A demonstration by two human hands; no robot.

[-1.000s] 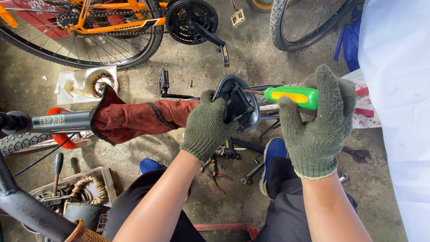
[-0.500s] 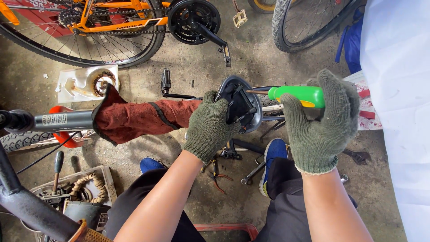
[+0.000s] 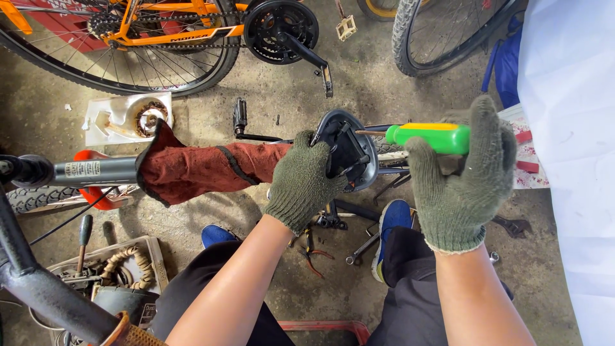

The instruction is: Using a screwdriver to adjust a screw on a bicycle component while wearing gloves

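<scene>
Both hands wear knitted olive gloves and are closed on their work. The left hand (image 3: 306, 182) clamps the underside of an upturned black bicycle saddle (image 3: 349, 150), fingers curled over its rim and rails, just as it did a second ago. The right hand (image 3: 458, 186) grips a screwdriver with a green and yellow handle (image 3: 428, 137). That tool sits a little higher and more level than a second ago, its thin shaft now reaching left to the saddle's clamp, so the work on the fitting looks to be under way rather than finished.

At the left, a grey seat post (image 3: 90, 170) lies across the view, wrapped in a dark red rag (image 3: 198, 170) that runs right up to the saddle. The saddle is held in mid-air above the concrete floor (image 3: 282, 83), between the person's knees and blue shoes (image 3: 392, 218). Its shell is dark and glossy, with metal rails showing underneath. Pliers (image 3: 312, 247) and a spanner (image 3: 360, 250) lie on the floor below, and an orange bicycle (image 3: 166, 25) stands beyond.
</scene>
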